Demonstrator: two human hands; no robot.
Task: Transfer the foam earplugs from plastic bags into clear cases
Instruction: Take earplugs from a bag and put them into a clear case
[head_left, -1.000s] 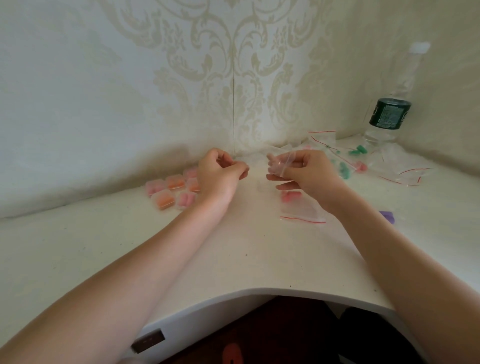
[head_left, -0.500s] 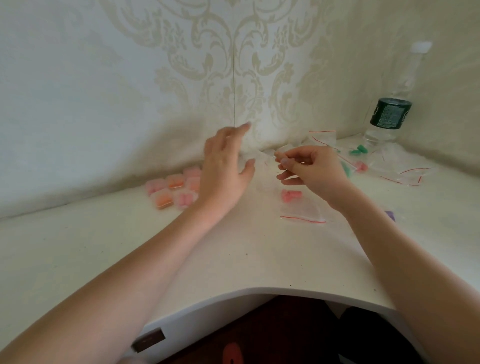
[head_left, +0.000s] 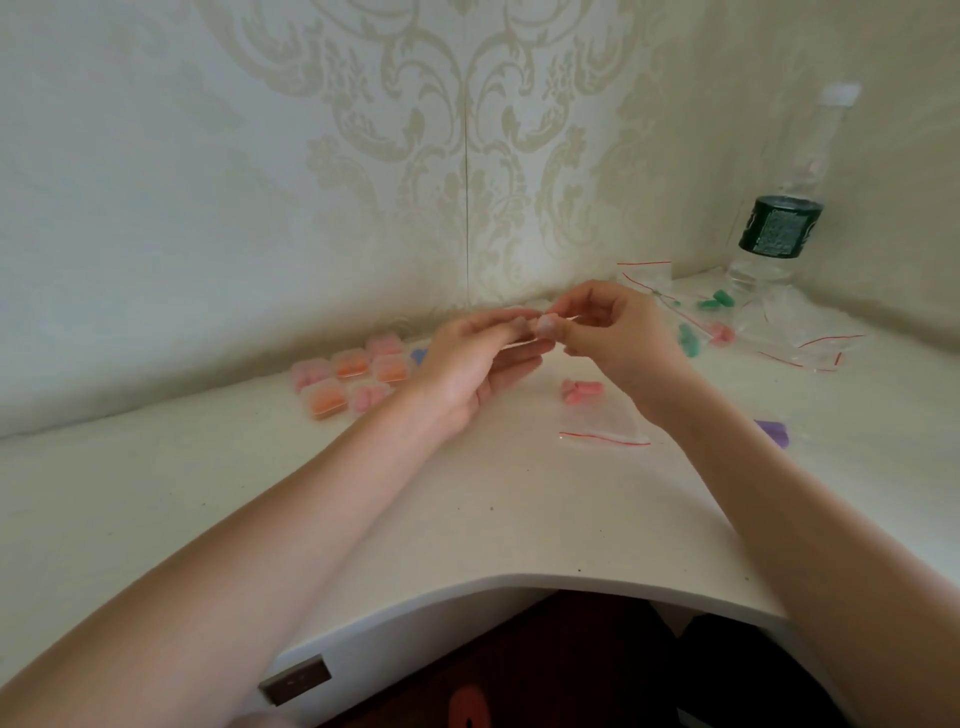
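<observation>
Your two hands meet above the white surface (head_left: 467, 509), just in front of the wall corner. Your left hand (head_left: 475, 358) lies palm-up with its fingers curled, and its fingertips pinch one end of a small clear case (head_left: 540, 332); your right hand (head_left: 618, 338) comes in from the other side with its thumb and forefinger pinching the same case, so both hands touch it at once. The case is thin, see-through and partly hidden by your fingers, so you cannot tell whether it is shut or what is inside. Taking that held case as the landmark: to its left, past your left wrist, a cluster of filled cases (head_left: 348, 382) with pink and orange earplugs lies on the surface. Just below it, near your right wrist, a plastic bag (head_left: 602, 421) with a red seal strip lies flat with pink earplugs (head_left: 582, 391) at its far end. To its right sit loose bags (head_left: 810, 338) and green earplugs (head_left: 714, 300), and farther right, against the wall, stands a water bottle (head_left: 784, 223) with a dark green label. A purple earplug (head_left: 772, 431) lies to the lower right, beside your right forearm.
</observation>
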